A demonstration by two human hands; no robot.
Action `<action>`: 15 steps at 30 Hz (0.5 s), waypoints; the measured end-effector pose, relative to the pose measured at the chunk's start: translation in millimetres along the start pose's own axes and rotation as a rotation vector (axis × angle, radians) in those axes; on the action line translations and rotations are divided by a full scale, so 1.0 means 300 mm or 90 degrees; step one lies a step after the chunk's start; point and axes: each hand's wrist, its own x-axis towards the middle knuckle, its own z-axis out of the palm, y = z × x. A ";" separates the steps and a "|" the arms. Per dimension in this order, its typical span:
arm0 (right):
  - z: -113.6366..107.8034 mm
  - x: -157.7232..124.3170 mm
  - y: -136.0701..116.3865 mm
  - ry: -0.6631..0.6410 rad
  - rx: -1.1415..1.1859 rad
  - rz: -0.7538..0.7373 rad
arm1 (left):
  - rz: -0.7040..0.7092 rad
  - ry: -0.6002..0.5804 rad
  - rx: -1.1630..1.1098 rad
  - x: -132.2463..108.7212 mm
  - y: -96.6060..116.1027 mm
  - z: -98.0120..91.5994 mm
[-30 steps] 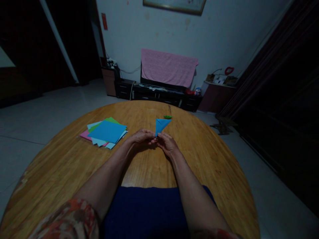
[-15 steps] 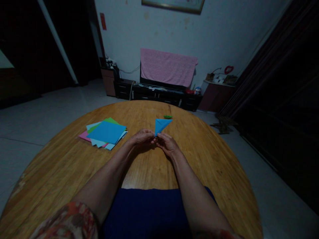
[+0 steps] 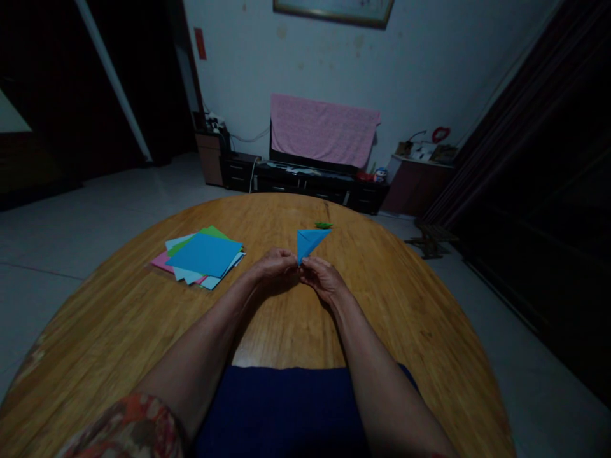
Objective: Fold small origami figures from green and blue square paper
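Note:
A piece of blue paper (image 3: 310, 241), folded into a triangle, points its narrow corner down toward me. My left hand (image 3: 277, 263) pinches that lower corner from the left, fingers closed. From the right, my right hand (image 3: 323, 276) grips the same corner between thumb and fingers. The fingertips nearly meet and hide the tip of the paper. Just beyond the triangle lies a small green folded paper piece (image 3: 323, 225) on the wooden table.
The round wooden table (image 3: 382, 305) spreads around my arms. On its left lies a fanned stack of coloured paper sheets (image 3: 205, 253), a blue one on top. Past the far edge stand a low black cabinet (image 3: 286, 178) and a screen under a pink cloth (image 3: 324, 130). A small stool (image 3: 431, 240) is at right.
Both hands stay at the lower corner of the blue paper. The fingertips have shifted very slightly, and the whole view has moved a little with my head.

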 end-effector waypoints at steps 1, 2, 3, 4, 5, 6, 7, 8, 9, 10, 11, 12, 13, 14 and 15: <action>-0.001 0.001 0.001 0.000 -0.002 0.002 | -0.010 0.009 0.008 -0.007 0.008 0.004; -0.002 0.003 0.001 -0.002 -0.004 0.006 | -0.021 0.016 0.011 -0.016 0.017 0.011; -0.003 0.004 0.002 -0.003 -0.005 0.009 | -0.024 0.031 0.003 -0.025 0.026 0.018; -0.003 0.004 0.003 -0.006 -0.007 0.009 | -0.022 0.043 -0.007 -0.034 0.033 0.025; -0.004 0.004 0.004 -0.008 -0.008 0.009 | -0.018 0.048 -0.019 -0.041 0.038 0.032; -0.003 0.003 0.005 -0.011 -0.008 0.008 | -0.012 0.052 -0.032 -0.047 0.041 0.038; -0.003 0.003 0.006 -0.013 -0.008 0.007 | -0.005 0.052 -0.044 -0.050 0.040 0.041; -0.002 0.002 0.007 -0.013 -0.008 0.006 | -0.001 0.052 -0.054 -0.050 0.038 0.043; -0.001 0.001 0.008 -0.013 -0.008 0.005 | 0.000 0.054 -0.059 -0.047 0.032 0.042; -0.001 0.000 0.008 -0.014 -0.010 0.006 | -0.002 0.054 -0.059 -0.042 0.024 0.040; 0.000 0.000 0.009 -0.015 -0.011 0.004 | -0.007 0.052 -0.056 -0.035 0.014 0.037; 0.000 0.001 0.010 -0.018 -0.012 0.003 | -0.012 0.047 -0.052 -0.026 0.004 0.034; 0.000 0.002 0.010 -0.021 -0.012 0.001 | -0.017 0.031 -0.049 -0.018 -0.008 0.031; 0.000 0.002 0.011 -0.023 -0.012 0.000 | -0.018 0.012 -0.060 -0.010 -0.018 0.029; -0.001 0.004 0.011 -0.023 -0.011 0.000 | -0.008 0.021 -0.094 -0.004 -0.026 0.029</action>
